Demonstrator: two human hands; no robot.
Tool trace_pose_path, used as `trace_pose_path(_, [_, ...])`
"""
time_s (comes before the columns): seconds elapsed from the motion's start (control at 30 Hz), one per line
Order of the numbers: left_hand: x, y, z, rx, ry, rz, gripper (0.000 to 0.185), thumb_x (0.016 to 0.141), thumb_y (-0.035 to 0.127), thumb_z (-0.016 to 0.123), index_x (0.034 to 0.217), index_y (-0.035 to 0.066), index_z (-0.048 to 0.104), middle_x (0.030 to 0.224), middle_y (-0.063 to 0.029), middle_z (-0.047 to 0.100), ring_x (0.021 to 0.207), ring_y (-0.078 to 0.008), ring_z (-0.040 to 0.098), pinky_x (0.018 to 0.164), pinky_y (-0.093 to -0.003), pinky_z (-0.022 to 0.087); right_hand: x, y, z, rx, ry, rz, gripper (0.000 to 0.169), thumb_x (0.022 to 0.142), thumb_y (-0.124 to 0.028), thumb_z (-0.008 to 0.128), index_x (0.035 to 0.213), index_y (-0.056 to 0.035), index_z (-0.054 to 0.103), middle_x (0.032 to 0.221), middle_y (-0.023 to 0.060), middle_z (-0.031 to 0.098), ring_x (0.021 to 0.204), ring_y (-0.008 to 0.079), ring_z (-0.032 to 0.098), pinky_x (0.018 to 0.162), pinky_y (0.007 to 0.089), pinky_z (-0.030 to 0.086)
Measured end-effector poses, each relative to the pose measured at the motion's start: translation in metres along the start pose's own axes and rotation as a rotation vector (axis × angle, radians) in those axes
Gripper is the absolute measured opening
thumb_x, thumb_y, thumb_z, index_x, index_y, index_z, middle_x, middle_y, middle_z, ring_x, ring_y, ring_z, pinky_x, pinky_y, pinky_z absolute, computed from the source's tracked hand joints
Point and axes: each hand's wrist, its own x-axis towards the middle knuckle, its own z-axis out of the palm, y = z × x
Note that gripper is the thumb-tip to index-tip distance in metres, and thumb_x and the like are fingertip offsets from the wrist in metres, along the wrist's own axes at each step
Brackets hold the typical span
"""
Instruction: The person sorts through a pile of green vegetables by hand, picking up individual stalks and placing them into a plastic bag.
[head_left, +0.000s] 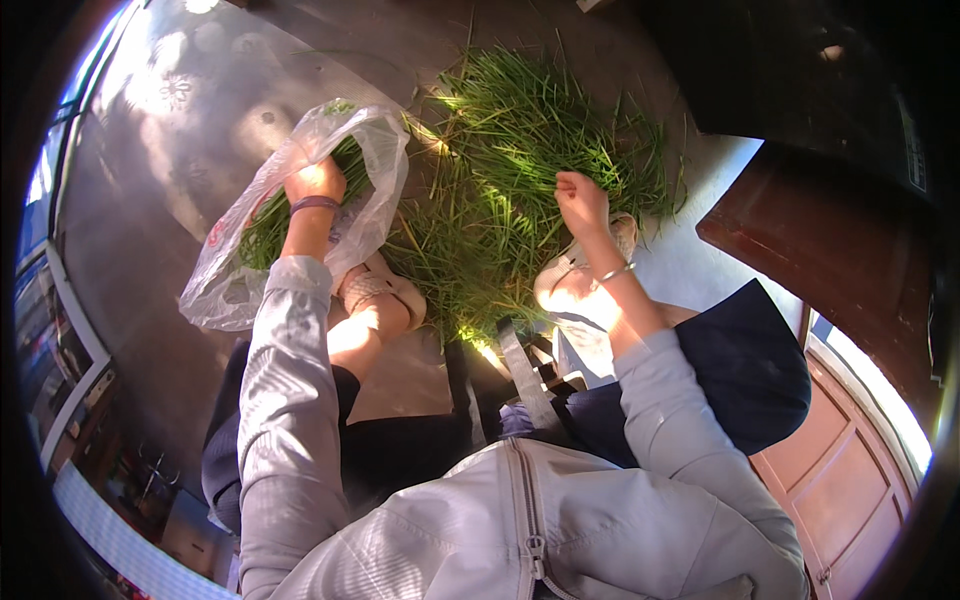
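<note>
My left hand (315, 182) reaches into the mouth of a thin, clear plastic bag (379, 150) bearing some red print. Long green grass-like stalks (266, 236) lie inside the bag, around my wrist. The bag's film and the stalks hide my left fingers, so their grip cannot be made out. Over the near right edge of a loose heap of long green blades (517, 127), my right hand (583, 201) has its fingers curled in, with nothing visible between them. More blades are strewn on the floor between my feet.
My left shoe (397, 289) stands beside the bag, and my right shoe (555, 277) is under my right forearm. A dark reddish-brown wooden piece of furniture (817, 232) stands at the right. A panelled door (832, 450) is at the lower right.
</note>
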Motion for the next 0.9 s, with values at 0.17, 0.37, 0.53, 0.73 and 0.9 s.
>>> trace_pose_path(0.17, [-0.002,0.025,-0.033,0.339,-0.167,0.038,0.042,0.066,0.022,0.058,0.103,0.002,0.058,0.101,-0.0233,0.057,0.096,-0.0375,0.054,0.084,-0.0447,0.042,0.012,-0.009,-0.007,-0.426,-0.057,-0.299,0.034,0.072,-0.011,0.063,0.105,-0.0084,0.058,0.099,0.0069,0.056,0.095,0.0253,0.052,0.085,0.0349,0.042])
trace_pose_path(0.37, [-0.014,0.005,-0.024,0.211,0.012,-0.329,0.036,0.068,0.032,0.055,0.075,-0.003,0.065,0.078,-0.0252,0.061,0.076,-0.0388,0.06,0.074,-0.0415,0.046,0.027,-0.015,0.01,-0.726,-0.078,-0.469,0.023,0.071,-0.003,0.054,0.094,-0.004,0.058,0.102,0.0092,0.051,0.097,0.0256,0.046,0.084,0.0365,0.037])
trace_pose_path(0.53, [-0.037,0.016,-0.037,-0.219,0.188,-0.375,0.033,0.067,0.012,0.056,0.098,0.0,0.06,0.092,-0.0187,0.061,0.085,-0.0321,0.058,0.079,-0.0381,0.045,0.032,-0.002,-0.007,-0.718,-0.2,-0.376,0.024,0.077,-0.008,0.048,0.097,-0.0041,0.06,0.095,0.0132,0.058,0.096,0.0276,0.05,0.082,0.0375,0.039])
trace_pose_path(0.73, [-0.067,0.034,-0.048,-0.568,0.36,-0.431,0.028,0.068,0.002,0.055,0.095,-0.001,0.062,0.091,-0.0135,0.063,0.083,-0.0224,0.06,0.078,-0.0316,0.046,0.046,0.007,-0.041,-0.323,-0.234,-0.159,0.038,0.08,-0.02,0.049,0.113,-0.0019,0.054,0.106,0.0182,0.057,0.096,0.0344,0.054,0.083,0.0407,0.044])
trace_pose_path(0.9, [-0.08,0.07,-0.081,-0.791,0.362,-0.541,0.028,0.072,-0.004,0.051,0.098,-0.003,0.06,0.092,-0.0118,0.063,0.083,-0.0172,0.059,0.078,-0.0266,0.045,0.05,0.006,-0.066,-0.336,-0.274,-0.245,0.038,0.076,-0.026,0.061,0.106,-0.0031,0.059,0.103,0.0192,0.058,0.094,0.0351,0.055,0.082,0.04,0.044])
